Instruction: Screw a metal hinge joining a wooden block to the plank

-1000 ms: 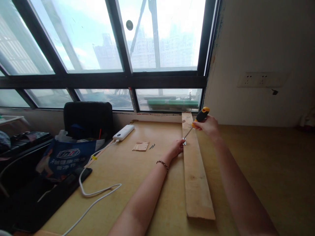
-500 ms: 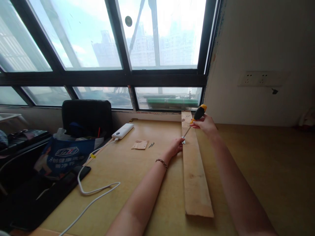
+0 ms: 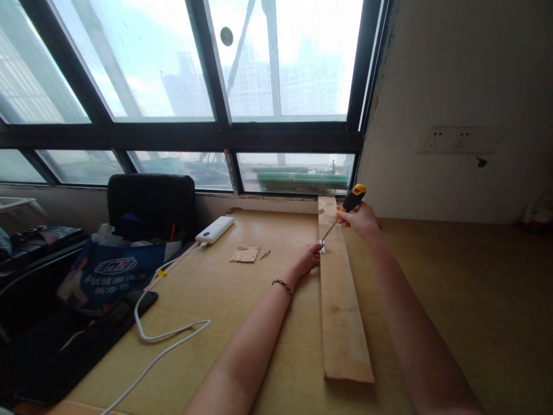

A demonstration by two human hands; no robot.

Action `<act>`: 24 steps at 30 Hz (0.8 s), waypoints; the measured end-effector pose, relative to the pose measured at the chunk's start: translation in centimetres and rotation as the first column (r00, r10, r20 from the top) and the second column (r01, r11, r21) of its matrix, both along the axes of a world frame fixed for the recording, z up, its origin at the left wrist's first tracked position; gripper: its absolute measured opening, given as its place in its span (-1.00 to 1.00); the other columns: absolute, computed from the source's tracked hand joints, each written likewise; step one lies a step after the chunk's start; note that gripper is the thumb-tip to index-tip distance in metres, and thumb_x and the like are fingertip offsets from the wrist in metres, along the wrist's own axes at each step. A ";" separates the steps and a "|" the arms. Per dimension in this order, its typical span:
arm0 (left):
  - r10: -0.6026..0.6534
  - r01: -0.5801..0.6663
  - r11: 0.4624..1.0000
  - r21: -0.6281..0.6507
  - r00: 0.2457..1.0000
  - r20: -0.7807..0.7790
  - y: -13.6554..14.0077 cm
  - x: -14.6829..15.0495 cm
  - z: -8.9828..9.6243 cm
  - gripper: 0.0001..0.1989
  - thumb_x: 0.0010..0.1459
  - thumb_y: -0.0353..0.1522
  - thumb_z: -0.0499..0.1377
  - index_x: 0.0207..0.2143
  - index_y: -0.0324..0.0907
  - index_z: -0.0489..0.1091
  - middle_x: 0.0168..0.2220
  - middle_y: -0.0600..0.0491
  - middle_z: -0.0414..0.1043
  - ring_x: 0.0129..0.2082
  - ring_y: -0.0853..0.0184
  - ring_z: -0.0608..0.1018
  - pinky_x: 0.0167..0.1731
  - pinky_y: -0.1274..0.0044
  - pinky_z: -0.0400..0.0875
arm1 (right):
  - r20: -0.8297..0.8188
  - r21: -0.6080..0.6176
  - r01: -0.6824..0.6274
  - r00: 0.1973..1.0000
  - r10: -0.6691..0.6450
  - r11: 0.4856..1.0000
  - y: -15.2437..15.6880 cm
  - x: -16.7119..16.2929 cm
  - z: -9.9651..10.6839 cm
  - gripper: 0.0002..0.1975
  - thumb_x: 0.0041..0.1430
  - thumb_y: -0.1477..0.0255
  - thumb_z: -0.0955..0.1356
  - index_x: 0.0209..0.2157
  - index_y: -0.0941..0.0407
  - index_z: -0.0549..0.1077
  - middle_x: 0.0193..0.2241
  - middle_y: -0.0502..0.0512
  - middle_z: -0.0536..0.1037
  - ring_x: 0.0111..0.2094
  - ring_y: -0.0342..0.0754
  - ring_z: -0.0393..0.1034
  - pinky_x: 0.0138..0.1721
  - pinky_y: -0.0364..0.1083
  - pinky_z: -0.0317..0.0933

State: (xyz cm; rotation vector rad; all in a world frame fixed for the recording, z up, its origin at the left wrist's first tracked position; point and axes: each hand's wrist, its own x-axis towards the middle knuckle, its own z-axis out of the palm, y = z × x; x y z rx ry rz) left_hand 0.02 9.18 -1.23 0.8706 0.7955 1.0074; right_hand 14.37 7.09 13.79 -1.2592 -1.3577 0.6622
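A long wooden board (image 3: 344, 311) lies lengthwise on the table, its far end by the window sill. On its left edge sits a small silvery metal hinge (image 3: 322, 248). My left hand (image 3: 307, 257) is closed at that edge, thumb and fingers pinching the hinge against the board. In my right hand (image 3: 360, 219) is a screwdriver (image 3: 353, 197) with a black and yellow handle, tilted, held low on the handle. Its shaft slants down to the left and the tip meets the hinge. Whether a screw sits under the tip is too small to tell.
Left of the board lie a small wooden piece (image 3: 245, 254) and a few screws (image 3: 265, 254). A white power bank (image 3: 215, 230) with a white cable (image 3: 173, 341) rests along the table's left side. Beyond that edge stand a black chair (image 3: 151, 202) and a blue bag (image 3: 114, 276).
The screwdriver handle has shifted very slightly to the right with my right hand. My left hand stays at the hinge, and the board has not visibly moved.
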 end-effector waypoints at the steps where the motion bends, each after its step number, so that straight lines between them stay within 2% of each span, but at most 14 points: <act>1: -0.010 0.010 1.000 0.007 1.000 0.006 0.0 0.0 0.0 -0.88 -0.05 -0.38 0.17 -0.44 -0.25 0.29 -0.54 0.08 0.36 -0.57 0.42 0.44 -0.49 0.57 0.38 | -0.015 -0.007 -0.015 1.000 0.015 1.000 -0.1 0.0 0.1 -0.76 -0.22 0.40 0.43 -0.44 0.16 0.36 -0.40 0.13 0.56 -0.60 -0.07 0.44 -0.62 -0.16 0.29; 2: -0.021 0.020 1.000 0.016 1.000 0.014 0.0 0.0 -0.1 -0.88 -0.05 -0.38 0.17 -0.44 -0.25 0.28 -0.54 0.08 0.36 -0.57 0.42 0.45 -0.48 0.57 0.38 | 0.004 -0.004 0.013 1.000 -0.013 1.000 -0.2 0.0 0.2 -0.76 -0.23 0.40 0.43 -0.46 0.16 0.36 -0.42 0.13 0.56 -0.59 -0.06 0.45 -0.60 -0.15 0.30; 4: -0.026 0.025 0.999 0.023 1.000 0.015 0.1 0.0 -0.1 -0.87 -0.05 -0.37 0.17 -0.43 -0.25 0.29 -0.54 0.07 0.37 -0.56 0.42 0.45 -0.47 0.57 0.39 | 0.122 0.050 0.167 0.978 -0.172 0.985 -0.4 -0.1 0.3 -0.72 -0.27 0.33 0.46 -0.49 0.15 0.37 -0.47 0.13 0.55 -0.53 0.00 0.46 -0.52 -0.11 0.32; 6: -0.022 0.021 1.000 0.022 1.000 0.003 0.0 0.0 0.0 -0.85 -0.06 -0.37 0.18 -0.42 -0.25 0.29 -0.55 0.08 0.36 -0.57 0.43 0.45 -0.48 0.57 0.39 | 0.248 0.151 0.321 0.903 -0.350 0.935 -0.5 -0.3 0.3 -0.68 -0.30 0.25 0.46 -0.50 0.14 0.39 -0.50 0.16 0.55 -0.44 0.08 0.47 -0.44 -0.08 0.31; 8: -0.025 0.025 0.999 0.027 1.000 -0.002 0.0 0.0 0.0 -0.83 -0.07 -0.35 0.19 -0.42 -0.26 0.29 -0.55 0.08 0.36 -0.57 0.43 0.45 -0.49 0.57 0.39 | 0.298 0.224 0.384 0.848 -0.438 0.896 -0.5 -0.4 0.1 -0.67 -0.27 0.20 0.44 -0.48 0.13 0.40 -0.49 0.18 0.55 -0.38 0.11 0.47 -0.39 -0.07 0.29; 12: -0.040 0.041 0.999 0.035 0.999 -0.025 0.1 -0.1 0.0 -0.80 -0.08 -0.33 0.20 -0.42 -0.26 0.30 -0.54 0.08 0.37 -0.57 0.43 0.46 -0.49 0.57 0.39 | 0.261 0.247 0.398 0.851 -0.456 0.884 -0.9 -0.4 0.4 -0.64 -0.22 0.16 0.41 -0.44 0.14 0.42 -0.51 0.13 0.54 -0.45 0.05 0.46 -0.43 -0.10 0.28; 15: -0.038 0.044 0.996 0.073 0.996 -0.076 0.5 -0.3 -0.4 -0.81 -0.06 -0.31 0.18 -0.42 -0.26 0.31 -0.54 0.08 0.38 -0.56 0.44 0.46 -0.50 0.60 0.37 | 0.219 0.200 0.350 0.894 -0.390 0.915 -1.5 -0.1 1.1 -0.65 -0.21 0.16 0.41 -0.44 0.15 0.42 -0.56 0.09 0.52 -0.60 -0.04 0.42 -0.54 -0.13 0.26; 18: -0.039 0.066 0.989 0.132 0.979 -0.200 1.2 -0.6 -0.8 -0.78 -0.03 -0.26 0.16 -0.44 -0.27 0.33 -0.57 0.07 0.38 -0.59 0.44 0.44 -0.57 0.63 0.32 | 0.222 0.148 0.286 0.923 -0.313 0.947 -1.9 0.1 1.6 -0.66 -0.22 0.19 0.42 -0.46 0.16 0.42 -0.63 0.05 0.49 -0.68 -0.09 0.37 -0.61 -0.16 0.23; 21: -0.020 0.090 0.980 0.178 0.933 -0.359 1.7 -1.0 -0.9 -0.73 0.00 -0.19 0.13 -0.52 -0.25 0.31 -0.68 0.10 0.31 -0.71 0.48 0.34 -0.70 0.65 0.18 | 0.296 0.145 0.273 0.905 -0.305 0.951 -1.8 0.0 1.5 -0.67 -0.25 0.19 0.44 -0.49 0.15 0.42 -0.64 0.05 0.48 -0.59 -0.04 0.42 -0.55 -0.15 0.26; 24: -0.019 0.111 0.972 0.206 0.914 -0.405 1.8 -1.2 -0.9 -0.71 0.03 -0.18 0.09 -0.56 -0.22 0.29 -0.75 0.13 0.23 -0.77 0.52 0.25 -0.76 0.67 0.06 | 0.363 0.155 0.252 0.885 -0.293 0.955 -1.2 -0.3 1.0 -0.67 -0.25 0.18 0.43 -0.50 0.14 0.41 -0.61 0.08 0.50 -0.49 0.02 0.45 -0.48 -0.13 0.27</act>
